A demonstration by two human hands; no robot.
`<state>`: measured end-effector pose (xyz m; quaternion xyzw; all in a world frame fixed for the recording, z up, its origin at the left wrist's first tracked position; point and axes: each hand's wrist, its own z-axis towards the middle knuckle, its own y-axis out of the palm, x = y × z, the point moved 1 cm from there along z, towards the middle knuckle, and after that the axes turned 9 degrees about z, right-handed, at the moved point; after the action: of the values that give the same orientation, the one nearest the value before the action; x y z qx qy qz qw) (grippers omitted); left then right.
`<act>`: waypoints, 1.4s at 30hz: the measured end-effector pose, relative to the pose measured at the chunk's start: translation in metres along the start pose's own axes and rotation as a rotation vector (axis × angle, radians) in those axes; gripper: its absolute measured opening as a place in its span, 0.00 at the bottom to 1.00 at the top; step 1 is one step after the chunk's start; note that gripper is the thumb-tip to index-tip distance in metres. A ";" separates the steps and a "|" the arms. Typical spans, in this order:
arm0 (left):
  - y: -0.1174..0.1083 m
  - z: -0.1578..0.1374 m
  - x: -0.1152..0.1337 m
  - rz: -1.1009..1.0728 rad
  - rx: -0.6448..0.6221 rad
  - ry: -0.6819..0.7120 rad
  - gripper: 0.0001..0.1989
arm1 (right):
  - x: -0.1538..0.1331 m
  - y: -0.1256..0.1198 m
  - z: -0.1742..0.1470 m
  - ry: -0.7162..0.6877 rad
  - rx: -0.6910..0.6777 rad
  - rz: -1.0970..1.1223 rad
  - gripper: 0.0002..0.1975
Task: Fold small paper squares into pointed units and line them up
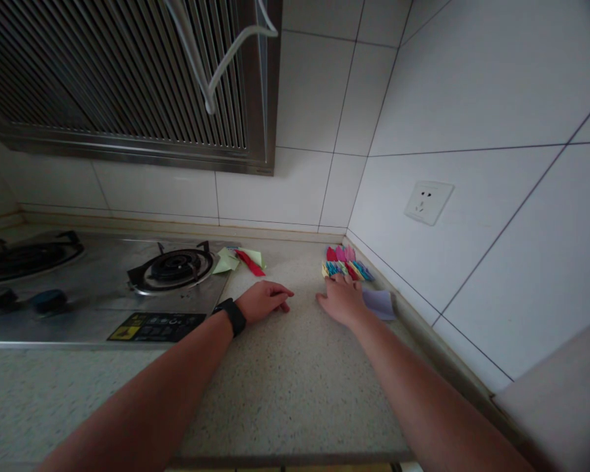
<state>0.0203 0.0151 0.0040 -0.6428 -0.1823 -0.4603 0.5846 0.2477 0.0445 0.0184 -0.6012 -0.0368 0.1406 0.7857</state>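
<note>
My left hand (263,300), with a black watch (235,317) on its wrist, rests low over the countertop, its fingers loosely stretched and nothing visible in them. Farther to the right, my right hand (343,301) lies with its fingers apart, the fingertips at the near edge of a row of multicoloured folded paper pieces (348,269). Behind that row sits a pink and red folded paper group (341,254). A lavender paper sheet (379,303) is partly hidden by my right hand. Beside the stove lie pale green paper (227,260) and a red paper strip (250,263).
A gas stove (101,288) with two burners fills the left of the speckled countertop (295,393). Above it hangs a range hood (128,85) with a white cable (236,46) in front. Tiled walls meet at the back right; one carries a socket (429,202).
</note>
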 end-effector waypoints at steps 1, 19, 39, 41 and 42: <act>0.000 0.000 0.000 0.010 -0.002 0.005 0.21 | 0.000 0.000 0.000 0.006 -0.011 0.000 0.25; -0.002 0.000 0.001 0.115 0.012 0.068 0.19 | -0.014 -0.013 -0.006 -0.222 0.073 0.309 0.16; -0.013 0.000 0.014 0.623 0.324 0.297 0.12 | -0.026 -0.013 -0.020 -0.452 -0.435 0.606 0.11; -0.020 -0.002 0.014 0.743 0.376 0.263 0.12 | -0.025 -0.013 -0.020 -0.452 -0.441 0.622 0.11; -0.026 -0.004 0.013 0.804 0.417 0.221 0.12 | -0.025 -0.013 -0.019 -0.450 -0.443 0.630 0.11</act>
<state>0.0058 0.0138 0.0291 -0.4783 0.0561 -0.2162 0.8493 0.2305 0.0168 0.0278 -0.6914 -0.0510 0.4892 0.5292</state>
